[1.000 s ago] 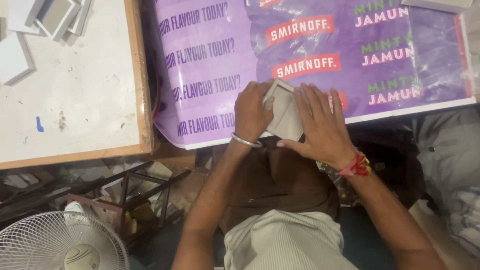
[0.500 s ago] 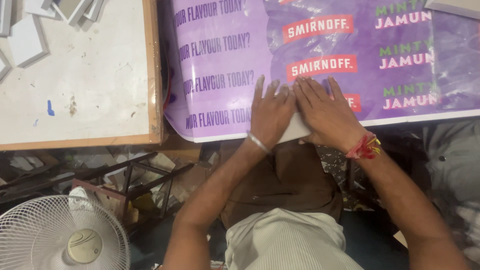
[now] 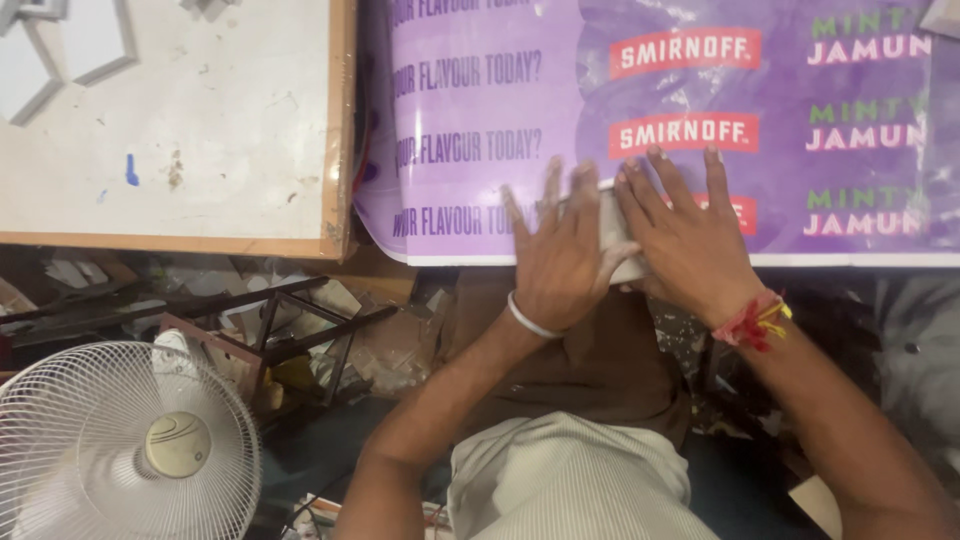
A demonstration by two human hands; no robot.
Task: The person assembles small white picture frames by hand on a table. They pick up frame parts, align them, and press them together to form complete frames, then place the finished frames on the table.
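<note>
Fan (image 3: pixel 125 445) blades and a dark metal frame (image 3: pixel 290 325) are seen nearest, below the table edge. Both hands are laid flat, fingers spread and grasping nothing: the left hand (image 3: pixel 560 255) and right hand (image 3: pixel 685 235) are pressed side by side on a pale flat piece (image 3: pixel 612 225) at the near edge of the purple printed sheet (image 3: pixel 480 130). Farther left, white framed pieces (image 3: pixel 90 40) are left on a white board (image 3: pixel 200 140).

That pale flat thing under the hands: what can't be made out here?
- Pale flat piece, head view: mostly covered by the left hand and right hand; its shape and kind cannot be told.
- Purple printed sheet: cut off by the top and right edges.
- White fan: cut off by the left and bottom edges.
- Clutter under the white board: dark, too small to name.
</note>
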